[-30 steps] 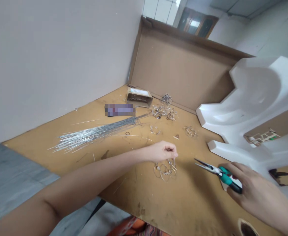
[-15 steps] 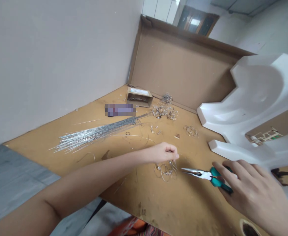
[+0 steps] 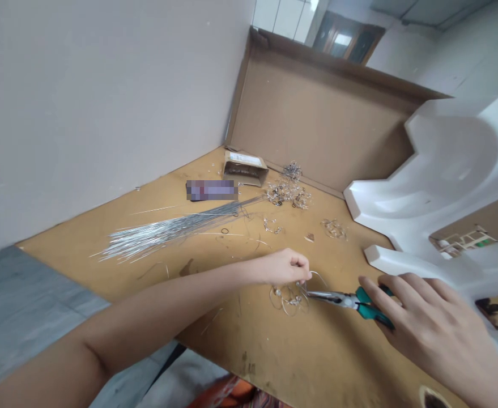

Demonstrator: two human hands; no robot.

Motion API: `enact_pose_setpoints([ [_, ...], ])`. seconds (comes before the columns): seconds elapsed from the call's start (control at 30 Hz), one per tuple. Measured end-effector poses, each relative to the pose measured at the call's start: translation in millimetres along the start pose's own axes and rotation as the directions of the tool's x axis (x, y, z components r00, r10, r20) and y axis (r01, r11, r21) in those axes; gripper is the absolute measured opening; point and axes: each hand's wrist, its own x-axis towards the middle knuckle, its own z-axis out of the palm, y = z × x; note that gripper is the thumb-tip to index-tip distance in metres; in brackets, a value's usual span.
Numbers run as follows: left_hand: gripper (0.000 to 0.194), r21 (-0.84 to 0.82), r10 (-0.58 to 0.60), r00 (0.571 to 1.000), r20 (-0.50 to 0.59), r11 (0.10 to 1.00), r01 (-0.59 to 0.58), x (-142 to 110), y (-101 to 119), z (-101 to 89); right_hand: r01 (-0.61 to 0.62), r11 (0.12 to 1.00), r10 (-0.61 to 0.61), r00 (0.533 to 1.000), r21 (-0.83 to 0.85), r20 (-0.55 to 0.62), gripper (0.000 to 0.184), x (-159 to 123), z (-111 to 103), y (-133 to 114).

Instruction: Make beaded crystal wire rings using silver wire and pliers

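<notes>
My left hand (image 3: 289,267) is closed in a pinch on a thin curved metal wire (image 3: 318,276), which arcs out to the right of the fingertips. Green-handled needle-nose pliers (image 3: 337,298) are gripped in my right hand (image 3: 427,323). Their tips reach to just below the left fingertips, at the wire; whether the jaws are clamped on it I cannot tell. Under the left hand lies a chain of wire loops (image 3: 291,303), partly hidden by the fingers. Farther back a bundle of straight silver wires (image 3: 172,228) is spread across the table.
A small open cardboard box (image 3: 245,169) stands near a tall cardboard panel (image 3: 325,113). Beside it are a pixelated object (image 3: 212,190) and a heap of small metal pieces (image 3: 289,190). More wire loops (image 3: 334,229) lie at right, near a white moulded form (image 3: 444,153).
My right hand has brought the pliers leftward until their tips are at my left fingertips. The wire there now shows as a curve. My left hand stays nearly in place.
</notes>
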Motion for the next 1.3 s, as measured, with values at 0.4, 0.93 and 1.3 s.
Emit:
enact_pose_setpoints([
  [0.4, 0.021, -0.066, -0.057, 0.998, 0.022, 0.996, 0.058, 0.2, -2.5, 0.6, -0.016, 1.000, 0.016, 0.999, 0.009, -0.040, 0.036, -2.4, 3.8, -0.4],
  [0.93, 0.020, -0.049, -0.053, 0.998, 0.024, 0.997, 0.054, -0.1, -1.3, 1.5, -0.008, 0.999, 0.010, 0.998, 0.034, -0.060, 0.034, 1.6, -2.8, -1.1],
  [1.3, 0.022, 0.638, 0.512, 0.857, -0.049, 0.677, -0.368, -11.8, 5.2, 11.8, -0.470, 0.803, 0.256, 0.827, 0.366, 0.501, 0.021, -13.9, 18.0, -20.5],
])
